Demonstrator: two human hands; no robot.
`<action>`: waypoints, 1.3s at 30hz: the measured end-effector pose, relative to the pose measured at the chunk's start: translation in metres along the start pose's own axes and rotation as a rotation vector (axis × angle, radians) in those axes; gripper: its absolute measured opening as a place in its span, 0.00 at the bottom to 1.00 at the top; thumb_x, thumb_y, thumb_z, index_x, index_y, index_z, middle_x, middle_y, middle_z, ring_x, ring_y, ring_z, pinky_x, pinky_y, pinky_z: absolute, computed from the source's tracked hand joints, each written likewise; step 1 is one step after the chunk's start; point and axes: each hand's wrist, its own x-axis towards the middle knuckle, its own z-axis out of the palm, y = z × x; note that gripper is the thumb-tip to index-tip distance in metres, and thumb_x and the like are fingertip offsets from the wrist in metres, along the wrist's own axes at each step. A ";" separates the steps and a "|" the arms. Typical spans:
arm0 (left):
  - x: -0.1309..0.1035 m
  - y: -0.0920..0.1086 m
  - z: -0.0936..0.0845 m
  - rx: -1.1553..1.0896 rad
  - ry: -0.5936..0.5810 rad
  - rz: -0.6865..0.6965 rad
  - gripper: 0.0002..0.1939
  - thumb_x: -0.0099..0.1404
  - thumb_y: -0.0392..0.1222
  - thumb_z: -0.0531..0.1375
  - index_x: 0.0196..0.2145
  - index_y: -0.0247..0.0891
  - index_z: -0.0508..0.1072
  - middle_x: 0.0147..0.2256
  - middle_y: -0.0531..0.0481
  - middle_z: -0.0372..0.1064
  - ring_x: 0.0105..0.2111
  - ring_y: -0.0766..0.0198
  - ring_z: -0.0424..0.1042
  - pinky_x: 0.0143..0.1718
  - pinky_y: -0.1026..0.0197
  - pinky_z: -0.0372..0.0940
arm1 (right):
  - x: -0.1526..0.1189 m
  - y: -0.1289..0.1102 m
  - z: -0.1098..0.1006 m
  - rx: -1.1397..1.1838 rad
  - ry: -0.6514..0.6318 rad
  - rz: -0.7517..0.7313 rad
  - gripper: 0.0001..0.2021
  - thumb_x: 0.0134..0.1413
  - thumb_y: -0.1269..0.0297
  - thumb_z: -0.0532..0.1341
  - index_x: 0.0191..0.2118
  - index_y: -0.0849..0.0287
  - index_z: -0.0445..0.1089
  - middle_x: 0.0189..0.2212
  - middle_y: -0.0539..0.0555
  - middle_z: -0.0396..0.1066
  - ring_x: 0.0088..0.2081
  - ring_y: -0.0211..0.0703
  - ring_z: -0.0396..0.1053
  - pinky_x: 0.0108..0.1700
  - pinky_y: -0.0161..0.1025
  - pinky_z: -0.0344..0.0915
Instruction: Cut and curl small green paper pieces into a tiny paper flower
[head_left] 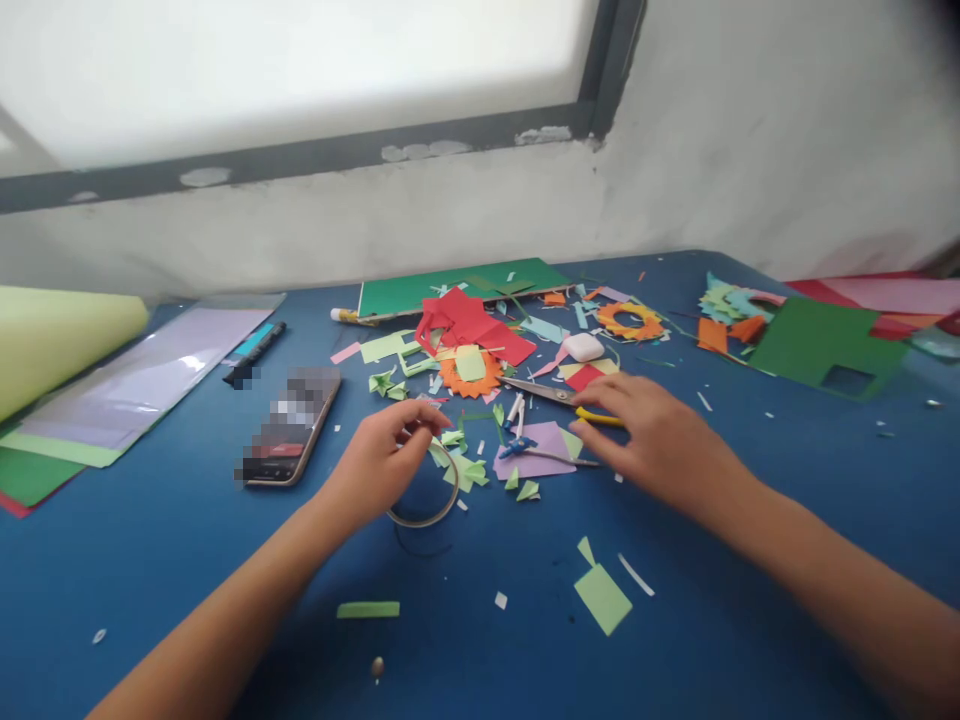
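My left hand is closed with curled fingers round the upper edge of a thin ring that looks like a narrow tape roll. The ring hangs just over the blue table. To the right, my right hand has thumb and fingers around the yellow handle of a pair of scissors. Its metal blades point left, toward an orange scalloped paper ring. Between the hands lie a lilac paper piece, a blue-and-metal tool like a drawing compass, and green paper scraps.
A phone lies left of my left hand. Further left are plastic-covered paper sheets and a black marker. Red cut paper, a white case and a green board are behind. Green paper lies far right.
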 end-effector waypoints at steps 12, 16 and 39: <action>0.000 -0.003 -0.002 -0.007 0.000 0.052 0.12 0.63 0.33 0.49 0.35 0.38 0.71 0.34 0.48 0.72 0.34 0.62 0.71 0.34 0.59 0.66 | 0.019 -0.077 0.037 0.264 -0.205 -0.220 0.10 0.51 0.71 0.61 0.41 0.63 0.69 0.36 0.58 0.73 0.38 0.50 0.71 0.40 0.46 0.68; -0.001 -0.003 -0.003 -0.013 0.006 0.048 0.11 0.65 0.35 0.49 0.38 0.38 0.71 0.37 0.46 0.73 0.34 0.61 0.71 0.35 0.58 0.67 | 0.020 -0.079 0.041 0.328 -0.221 -0.236 0.09 0.51 0.75 0.58 0.40 0.61 0.69 0.35 0.57 0.74 0.37 0.48 0.72 0.38 0.45 0.69; -0.001 -0.005 0.001 -0.022 -0.116 0.041 0.06 0.61 0.34 0.56 0.30 0.38 0.73 0.30 0.50 0.75 0.31 0.62 0.73 0.33 0.59 0.69 | -0.014 -0.042 0.015 0.606 -0.031 -0.197 0.09 0.55 0.73 0.58 0.42 0.56 0.67 0.39 0.54 0.74 0.40 0.40 0.73 0.40 0.36 0.72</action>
